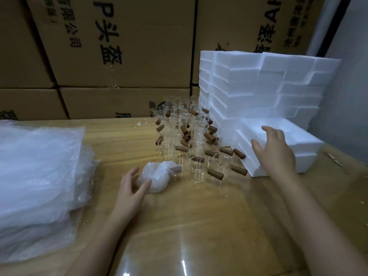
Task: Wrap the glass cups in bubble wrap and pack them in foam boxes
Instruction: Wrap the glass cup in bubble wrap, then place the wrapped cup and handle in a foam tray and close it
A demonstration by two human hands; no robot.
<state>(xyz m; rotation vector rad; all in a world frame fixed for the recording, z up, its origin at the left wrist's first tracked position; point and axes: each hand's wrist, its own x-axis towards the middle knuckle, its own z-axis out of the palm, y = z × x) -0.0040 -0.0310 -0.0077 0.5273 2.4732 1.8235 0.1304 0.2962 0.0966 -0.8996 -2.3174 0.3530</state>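
Reaching toward the right of the frame, the right hand (275,150) spreads its fingers wide over the foam box (298,142) lying in front of the foam stack (258,86), holding nothing; whether the palm touches the foam I cannot tell. It looks set to draw that box nearer. At lower centre the left hand (132,189) is loosely open, thumb against a wrapped cup (159,176) resting on the table (199,216), likely steadying the bundle so the wrap does not spring open. Bare glass cups (189,140) crowd mid-frame beside the foam, and the bubble wrap pile (35,176) sits at left, within easy reach.
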